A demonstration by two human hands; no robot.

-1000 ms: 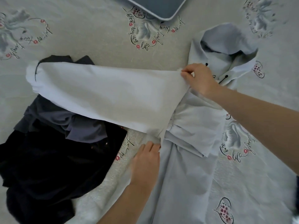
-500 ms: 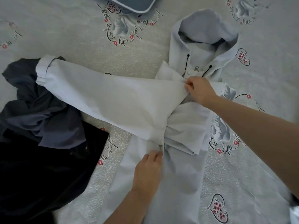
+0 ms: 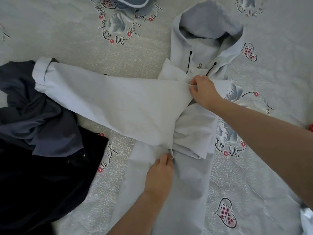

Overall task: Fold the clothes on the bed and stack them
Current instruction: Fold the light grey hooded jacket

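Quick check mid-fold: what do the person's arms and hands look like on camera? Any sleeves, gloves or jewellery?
Both arms are bare. The left forearm and right forearm show no sleeve as far as the picture's edge. The left hand and right hand are ungloved, with no ring, watch, bracelet or marking visible.

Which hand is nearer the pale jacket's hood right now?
Right. The right hand pinches the jacket just below the hood, by the collar; the left hand rests lower on the jacket's body, farther from it.
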